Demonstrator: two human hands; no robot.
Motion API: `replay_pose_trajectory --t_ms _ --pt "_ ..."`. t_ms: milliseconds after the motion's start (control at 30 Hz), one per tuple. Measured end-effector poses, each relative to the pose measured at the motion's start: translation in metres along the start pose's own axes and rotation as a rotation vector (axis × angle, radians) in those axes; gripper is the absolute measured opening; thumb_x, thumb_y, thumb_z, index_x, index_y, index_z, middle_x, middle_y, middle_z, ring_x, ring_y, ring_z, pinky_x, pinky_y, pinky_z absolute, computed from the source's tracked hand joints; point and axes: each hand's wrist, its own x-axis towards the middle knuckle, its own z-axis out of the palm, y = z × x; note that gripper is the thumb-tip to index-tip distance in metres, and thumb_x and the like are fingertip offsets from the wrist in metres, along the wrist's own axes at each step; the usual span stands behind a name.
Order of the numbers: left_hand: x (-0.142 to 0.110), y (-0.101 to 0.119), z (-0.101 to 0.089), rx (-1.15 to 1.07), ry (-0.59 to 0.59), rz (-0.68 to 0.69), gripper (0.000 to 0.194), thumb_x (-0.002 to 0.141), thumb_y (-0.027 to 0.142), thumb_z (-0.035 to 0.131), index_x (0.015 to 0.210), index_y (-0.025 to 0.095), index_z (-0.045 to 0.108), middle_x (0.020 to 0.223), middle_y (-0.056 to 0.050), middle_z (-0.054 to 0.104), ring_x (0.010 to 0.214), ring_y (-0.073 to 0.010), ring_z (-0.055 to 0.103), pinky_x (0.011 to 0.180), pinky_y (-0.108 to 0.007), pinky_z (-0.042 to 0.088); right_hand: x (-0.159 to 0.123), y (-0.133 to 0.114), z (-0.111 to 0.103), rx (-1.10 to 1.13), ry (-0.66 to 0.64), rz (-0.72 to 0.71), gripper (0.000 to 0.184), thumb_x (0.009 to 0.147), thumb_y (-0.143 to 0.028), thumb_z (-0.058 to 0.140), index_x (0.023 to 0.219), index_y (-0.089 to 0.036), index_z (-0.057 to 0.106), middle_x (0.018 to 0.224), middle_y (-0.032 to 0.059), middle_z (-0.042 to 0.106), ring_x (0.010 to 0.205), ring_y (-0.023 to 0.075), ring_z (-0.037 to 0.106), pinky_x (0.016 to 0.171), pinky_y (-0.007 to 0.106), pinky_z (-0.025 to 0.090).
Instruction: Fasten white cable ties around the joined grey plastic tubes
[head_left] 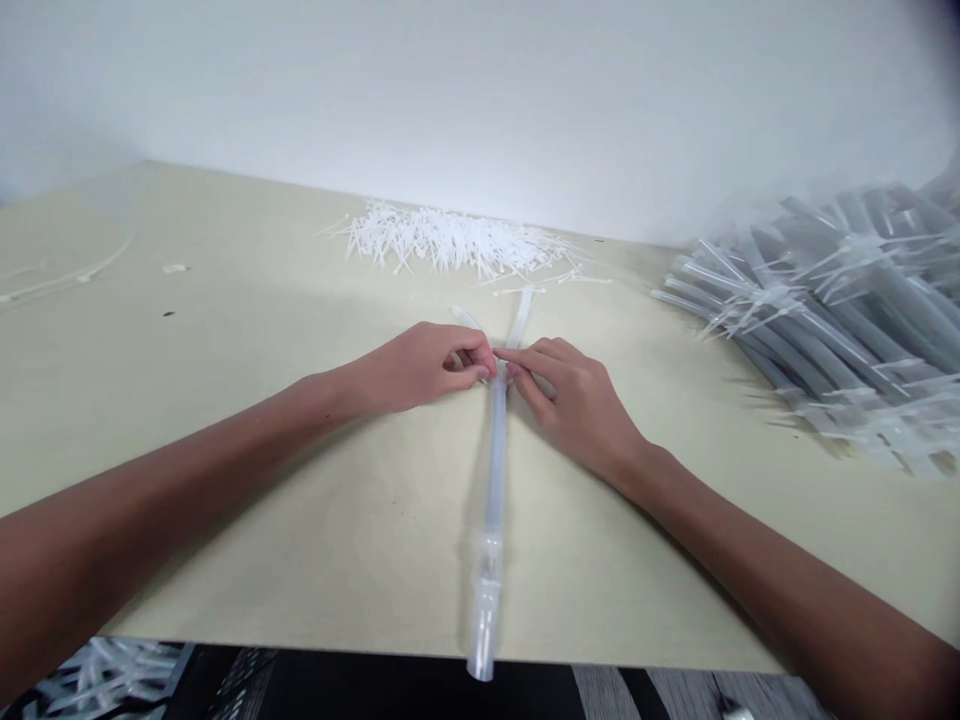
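Observation:
A bundle of clear plastic tubes (493,500) lies lengthwise on the beige table (225,420), its near end hanging over the front edge. At the bundle's far end my left hand (420,366) and my right hand (577,400) meet, both with fingers pinched. They grip a white cable tie (520,316) wrapped round the tubes; its loose ends stick out beyond the fingers toward the wall.
A heap of loose white cable ties (450,240) lies at the back centre. A large pile of tied tube bundles (840,310) fills the right side. More tubes (112,670) show below the table's front left edge. A white wall stands behind.

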Motion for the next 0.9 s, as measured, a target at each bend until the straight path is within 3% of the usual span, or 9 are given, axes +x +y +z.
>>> replay_pose_trajectory --t_ms 300,567,667,800,900 --pt "0.004 -0.006 0.001 -0.005 0.081 -0.024 0.021 0.086 0.03 0.047 0.092 0.025 0.066 0.095 0.004 0.067 0.086 -0.0125 0.059 0.072 -0.023 0.04 -0.002 0.0 -0.001 -0.029 -0.075 -0.056 0.036 0.091 -0.017 0.039 0.121 -0.025 0.06 0.09 0.0082 0.055 0.086 0.0211 0.048 0.077 0.036 0.043" --pt "0.003 -0.011 0.005 -0.208 0.147 -0.125 0.017 0.08 0.028 0.056 0.095 0.021 0.059 0.087 0.001 0.069 0.085 -0.0137 0.063 0.075 -0.025 0.046 -0.002 0.002 0.001 0.016 0.006 -0.046 0.033 0.09 -0.013 0.044 0.115 -0.024 0.061 0.082 0.0048 0.053 0.077 0.0168 0.051 0.069 0.03 0.045" --pt "0.003 -0.01 0.005 -0.207 0.173 -0.143 0.013 0.078 0.029 0.059 0.088 0.021 0.061 0.086 0.0 0.069 0.083 -0.0145 0.063 0.072 -0.025 0.046 -0.001 0.0 0.0 0.056 0.051 -0.007 0.031 0.088 -0.013 0.05 0.117 -0.023 0.056 0.081 0.0022 0.059 0.079 0.0165 0.055 0.073 0.031 0.045" --pt "0.003 -0.006 0.004 -0.171 0.193 -0.148 0.008 0.077 0.027 0.059 0.08 0.02 0.063 0.082 0.001 0.069 0.077 -0.0137 0.062 0.067 -0.024 0.045 0.001 -0.004 -0.002 0.088 0.045 0.074 0.011 0.086 -0.017 0.055 0.096 -0.021 0.056 0.084 0.0005 0.063 0.081 0.0157 0.058 0.073 0.029 0.044" --pt "0.003 -0.004 0.004 -0.175 0.192 -0.143 0.008 0.076 0.025 0.058 0.078 0.02 0.063 0.077 0.002 0.068 0.074 -0.0129 0.062 0.066 -0.023 0.045 0.002 -0.003 -0.002 0.056 0.024 0.028 0.005 0.088 -0.021 0.053 0.086 -0.02 0.057 0.084 0.0016 0.061 0.08 0.0154 0.056 0.073 0.029 0.043"
